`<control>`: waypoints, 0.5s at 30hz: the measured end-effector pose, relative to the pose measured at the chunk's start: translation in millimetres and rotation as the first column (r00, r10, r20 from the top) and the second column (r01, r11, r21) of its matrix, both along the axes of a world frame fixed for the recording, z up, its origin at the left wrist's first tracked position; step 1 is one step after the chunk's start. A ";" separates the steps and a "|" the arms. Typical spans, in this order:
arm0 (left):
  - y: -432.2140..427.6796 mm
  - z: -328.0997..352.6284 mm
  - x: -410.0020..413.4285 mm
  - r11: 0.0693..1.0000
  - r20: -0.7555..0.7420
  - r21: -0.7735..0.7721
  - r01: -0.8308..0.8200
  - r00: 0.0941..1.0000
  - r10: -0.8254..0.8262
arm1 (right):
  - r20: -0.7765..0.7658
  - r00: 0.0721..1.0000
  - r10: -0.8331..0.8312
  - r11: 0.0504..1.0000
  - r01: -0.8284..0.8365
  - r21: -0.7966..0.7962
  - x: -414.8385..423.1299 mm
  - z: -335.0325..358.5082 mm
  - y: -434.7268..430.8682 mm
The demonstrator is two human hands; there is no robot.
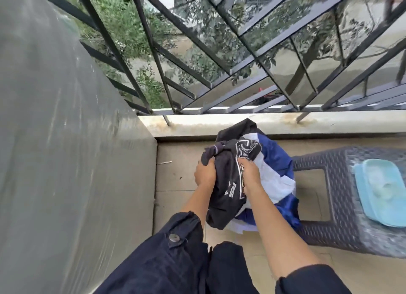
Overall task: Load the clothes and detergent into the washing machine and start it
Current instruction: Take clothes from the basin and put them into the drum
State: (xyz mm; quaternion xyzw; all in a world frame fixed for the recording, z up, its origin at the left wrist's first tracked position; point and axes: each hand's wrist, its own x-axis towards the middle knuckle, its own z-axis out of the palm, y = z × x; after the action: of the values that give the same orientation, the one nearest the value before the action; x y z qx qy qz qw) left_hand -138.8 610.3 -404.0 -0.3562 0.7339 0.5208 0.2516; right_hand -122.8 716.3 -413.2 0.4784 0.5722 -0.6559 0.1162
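Head view shows our left hand [205, 171] and right hand [250, 172] both clenched on a black printed garment [228, 183], held above the tiled floor [175, 172]. Blue-and-white clothes [276, 175] bunch just behind it, beside a wicker stool [338, 183] carrying a pale blue tray [382, 192].

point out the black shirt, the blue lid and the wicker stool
black shirt [224, 190], head view, printed front between the hands
blue lid [382, 190], head view, its middle
wicker stool [338, 183], head view, woven top
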 end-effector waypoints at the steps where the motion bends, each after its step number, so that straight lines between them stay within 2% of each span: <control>1: 1.3 10.7 1.2 1.000 -0.011 0.003 0.009 1.000 -0.009 | 0.000 1.000 -0.004 1.000 0.004 -0.007 1.1 7.6 1.6; 6: 9.8 72.9 0.8 0.999 -0.056 0.027 0.040 0.998 -0.038 | 0.032 0.999 -0.027 0.999 0.028 -0.019 -1.0 21.0 19.7; 10: 11.1 138.9 3.6 0.998 -0.111 0.058 0.040 0.993 -0.033 | -0.011 1.000 0.026 0.988 -0.024 0.153 3.0 140.4 7.3; 15: 10.4 216.4 7.1 0.997 -0.237 0.068 0.046 0.971 -0.029 | -0.106 0.994 0.027 0.971 -0.001 0.238 8.1 211.9 6.0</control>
State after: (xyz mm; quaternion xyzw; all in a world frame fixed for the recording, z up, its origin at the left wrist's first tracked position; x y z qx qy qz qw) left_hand -131.6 620.8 -187.7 -0.2682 0.7457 0.5811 0.1853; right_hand -114.8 722.2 -201.3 0.4484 0.6555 -0.6068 0.0315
